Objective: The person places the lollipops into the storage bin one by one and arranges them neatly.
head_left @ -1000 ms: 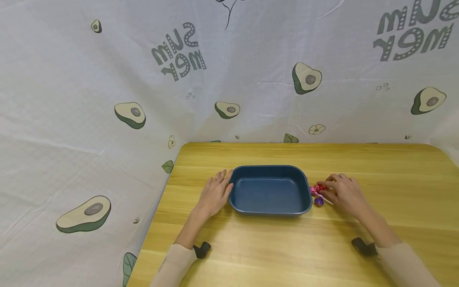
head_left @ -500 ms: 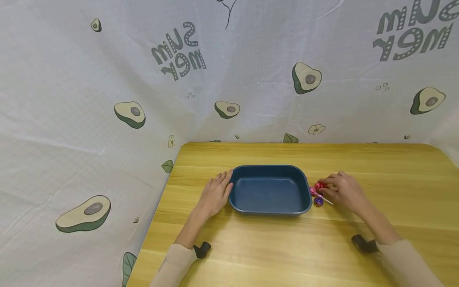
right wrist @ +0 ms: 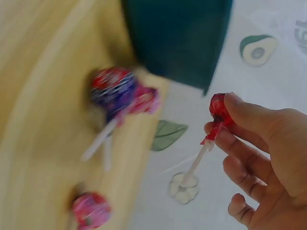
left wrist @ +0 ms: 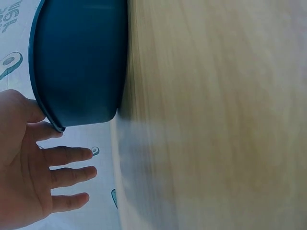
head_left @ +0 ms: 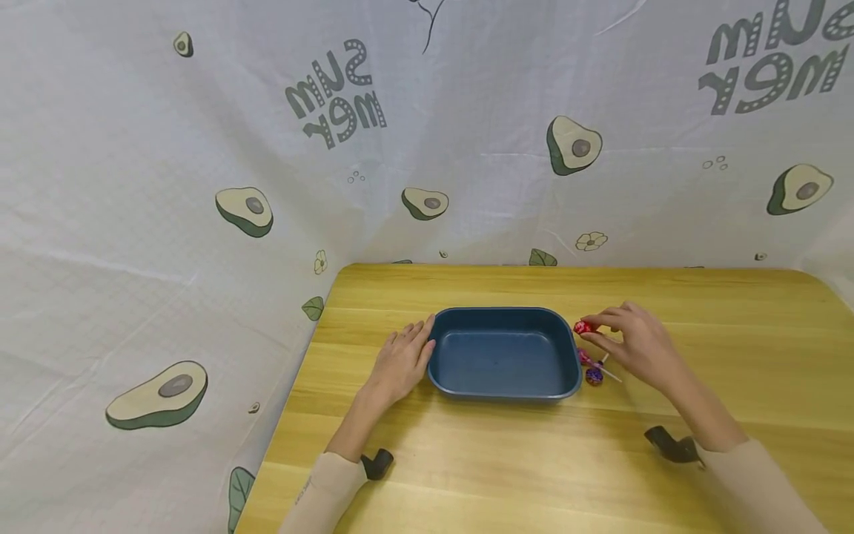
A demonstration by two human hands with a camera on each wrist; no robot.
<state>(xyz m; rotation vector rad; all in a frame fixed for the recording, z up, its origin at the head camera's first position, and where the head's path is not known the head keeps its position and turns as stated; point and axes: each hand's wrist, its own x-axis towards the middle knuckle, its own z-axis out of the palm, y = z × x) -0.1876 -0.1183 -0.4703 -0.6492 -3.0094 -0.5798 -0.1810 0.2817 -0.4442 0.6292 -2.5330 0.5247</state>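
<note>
A dark blue rectangular bin (head_left: pixel 504 393) sits on the wooden table. My left hand (head_left: pixel 400 361) rests against its left end, fingers straight; thumb and forefinger touch the rim in the left wrist view. Just off the bin's right end, my right hand (head_left: pixel 634 343) holds a red-wrapped lollipop (right wrist: pixel 219 109) by its candy head between thumb and fingers, the white stick hanging free. Below that hand lie a purple lollipop (head_left: pixel 594 376) and a pink lollipop (head_left: pixel 583 357) with crossing sticks. Another pink lollipop (right wrist: pixel 91 211) shows at the lower left of the right wrist view.
A white cloth (head_left: pixel 494 111) printed with avocados hangs behind and left of the wooden table (head_left: pixel 480 475). A black wrist mount (head_left: pixel 378 465) sticks out by the left cuff, and a similar black mount (head_left: pixel 670 445) by the right one.
My right hand has drawn the red lollipop away from the others, up and slightly toward the bin's right rim. The left hand and bin stay in place.
</note>
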